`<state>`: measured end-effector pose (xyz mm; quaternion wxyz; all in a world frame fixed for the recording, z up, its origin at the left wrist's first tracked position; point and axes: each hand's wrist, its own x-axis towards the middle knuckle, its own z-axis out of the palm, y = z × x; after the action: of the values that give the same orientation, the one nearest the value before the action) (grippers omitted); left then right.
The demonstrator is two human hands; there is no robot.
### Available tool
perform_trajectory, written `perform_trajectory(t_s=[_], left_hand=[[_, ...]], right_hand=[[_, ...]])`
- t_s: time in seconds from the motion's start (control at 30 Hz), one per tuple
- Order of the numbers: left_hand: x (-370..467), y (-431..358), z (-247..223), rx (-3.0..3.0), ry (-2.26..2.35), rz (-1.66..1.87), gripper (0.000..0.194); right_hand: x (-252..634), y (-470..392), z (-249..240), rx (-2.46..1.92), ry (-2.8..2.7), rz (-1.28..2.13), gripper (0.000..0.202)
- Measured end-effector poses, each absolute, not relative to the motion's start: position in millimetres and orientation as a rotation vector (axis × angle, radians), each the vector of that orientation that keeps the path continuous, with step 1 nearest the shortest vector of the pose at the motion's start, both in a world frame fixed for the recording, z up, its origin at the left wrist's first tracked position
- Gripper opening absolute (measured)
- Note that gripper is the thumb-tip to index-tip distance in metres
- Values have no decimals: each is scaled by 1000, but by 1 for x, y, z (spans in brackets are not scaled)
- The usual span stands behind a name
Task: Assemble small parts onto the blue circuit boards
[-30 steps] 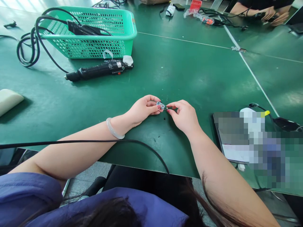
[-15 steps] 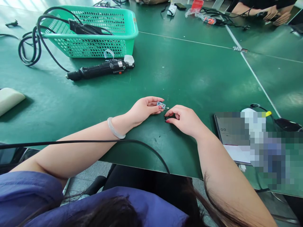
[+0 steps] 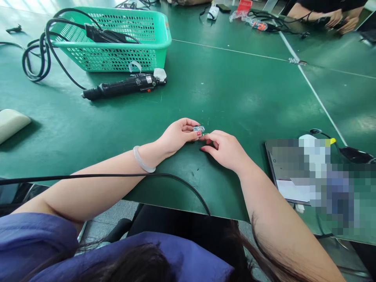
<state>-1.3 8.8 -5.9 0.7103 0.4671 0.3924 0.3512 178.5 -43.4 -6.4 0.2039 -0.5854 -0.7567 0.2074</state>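
My left hand pinches a small circuit board between thumb and fingers, a little above the green table. The board is pale blue with tiny parts whose details are too small to make out. Close on its right is my right hand, the index fingertip at the board's lower edge by a small light metal bit. The right thumb stays apart from the index finger, and no held object shows between them. Tiny dark specks lie on the table below.
A black electric screwdriver lies before a green perforated basket holding a black corded device. A black cable crosses over my left forearm. A dark tablet-like device lies at right. Another person's hands are at far right.
My right hand has moved slightly left, its index finger now at the board. The board has tilted in my left hand. The small black bit between the right fingertips no longer shows.
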Motion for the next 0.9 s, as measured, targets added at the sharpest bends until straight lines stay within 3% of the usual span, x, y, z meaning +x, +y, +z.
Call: perform_trajectory(t_s=[0.43,0.63,0.9], left_hand=[[1,9,-1,992,950,919,21],[0,7,-2,1090,924,872,23],[-1,6,-2,1176,899,829,30]], right_hand=[[159,-41,-12,-1549,-2009,319,13],[165,-45,-6,-1492,-1813,-3,10],[166,-46,-8,-1425,-1965,-395,20]])
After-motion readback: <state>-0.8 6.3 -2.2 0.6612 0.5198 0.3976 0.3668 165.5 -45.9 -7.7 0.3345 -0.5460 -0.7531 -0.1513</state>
